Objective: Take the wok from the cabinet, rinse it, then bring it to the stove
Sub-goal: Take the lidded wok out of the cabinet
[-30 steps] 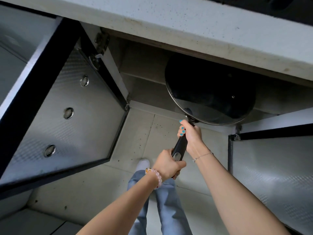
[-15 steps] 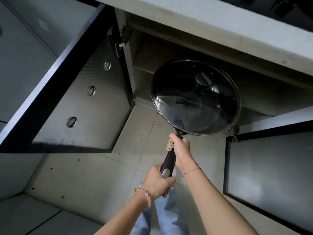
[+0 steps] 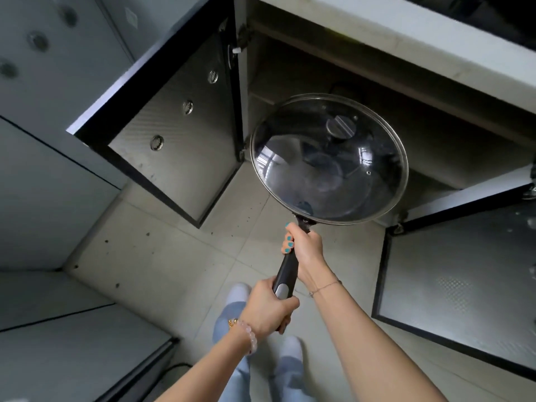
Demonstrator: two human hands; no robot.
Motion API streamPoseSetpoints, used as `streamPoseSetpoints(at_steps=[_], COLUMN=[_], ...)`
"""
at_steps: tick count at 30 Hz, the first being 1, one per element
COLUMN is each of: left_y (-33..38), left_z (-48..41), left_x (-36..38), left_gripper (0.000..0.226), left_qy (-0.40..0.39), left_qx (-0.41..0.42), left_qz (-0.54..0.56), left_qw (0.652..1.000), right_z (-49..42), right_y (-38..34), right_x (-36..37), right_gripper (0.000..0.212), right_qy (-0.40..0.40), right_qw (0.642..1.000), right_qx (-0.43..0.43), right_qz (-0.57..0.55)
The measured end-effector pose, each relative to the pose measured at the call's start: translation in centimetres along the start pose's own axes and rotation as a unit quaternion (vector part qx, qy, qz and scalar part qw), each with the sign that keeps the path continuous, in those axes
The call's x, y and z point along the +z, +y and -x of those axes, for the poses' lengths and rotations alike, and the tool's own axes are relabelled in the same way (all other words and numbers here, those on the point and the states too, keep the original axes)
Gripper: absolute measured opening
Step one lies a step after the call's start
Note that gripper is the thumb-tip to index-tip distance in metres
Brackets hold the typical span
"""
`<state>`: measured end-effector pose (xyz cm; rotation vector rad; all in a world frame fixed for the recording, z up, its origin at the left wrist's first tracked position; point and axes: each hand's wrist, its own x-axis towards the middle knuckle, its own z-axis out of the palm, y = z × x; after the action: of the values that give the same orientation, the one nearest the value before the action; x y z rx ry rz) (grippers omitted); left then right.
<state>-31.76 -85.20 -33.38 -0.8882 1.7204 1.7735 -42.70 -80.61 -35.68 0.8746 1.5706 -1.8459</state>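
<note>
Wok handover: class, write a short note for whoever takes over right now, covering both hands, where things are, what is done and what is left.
Left hand grips the end of the handle; right hand grips it nearer the pan.
The wok, with its glass lid on, is held in the air in front of the open cabinet.
Done: wok taken out of the cabinet.
Left: rinse it, then carry it to the stove.

Floor (image 3: 162,256) is laid in pale grey tiles, flecked with dark specks. Cabinet (image 3: 290,68) interior is left dim, flanked by black-framed left door (image 3: 179,163) and right door (image 3: 464,285), both held open. Round vents (image 3: 188,107) are set in the left one. Pale worktop edge (image 3: 377,27) is seen above.
</note>
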Motion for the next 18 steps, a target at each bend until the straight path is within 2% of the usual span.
streamPoseSetpoints(at_steps=[18], left_y=[-3.3], left_z=[17.4], left_x=[8.7], left_gripper=[0.018], left_qy=[0.115], left_qx=[0.054], left_qz=[0.093], left_qw=[0.988], right_z=[16.5], right_y=[0.8], right_x=[-7.3], right_gripper=[0.033], right_qy=[-0.111], right_qw=[0.99], right_qx=[0.01], right_qz=[0.081])
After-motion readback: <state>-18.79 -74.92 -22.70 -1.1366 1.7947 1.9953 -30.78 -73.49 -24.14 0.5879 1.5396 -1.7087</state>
